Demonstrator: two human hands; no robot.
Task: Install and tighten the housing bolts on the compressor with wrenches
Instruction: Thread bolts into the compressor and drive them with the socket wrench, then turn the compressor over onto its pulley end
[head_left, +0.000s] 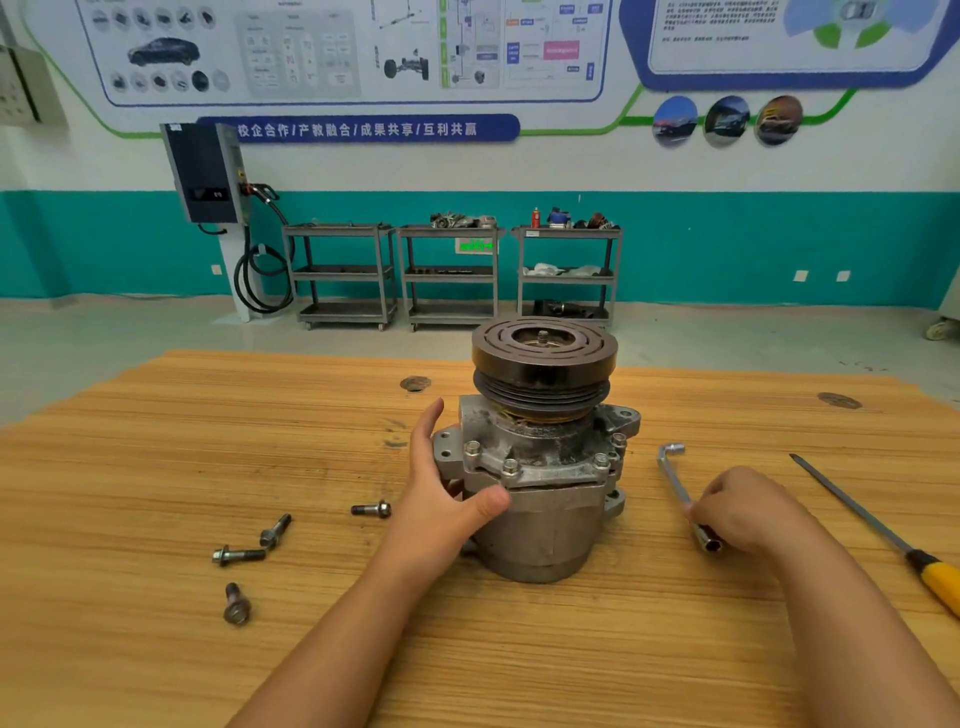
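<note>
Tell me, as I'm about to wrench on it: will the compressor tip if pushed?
Probably heavy: the compressor looks like cast metal. It may tip, standing on end with the wide pulley uppermost. The left hand holding it likely helps.

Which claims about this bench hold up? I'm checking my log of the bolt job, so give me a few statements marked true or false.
1. The left hand holds the compressor by its side. True.
2. The right hand is empty. False: it grips the L-shaped wrench.
3. Four loose bolts lie on the table. True.
4. The screwdriver has a red handle. False: it is yellow and black.
</note>
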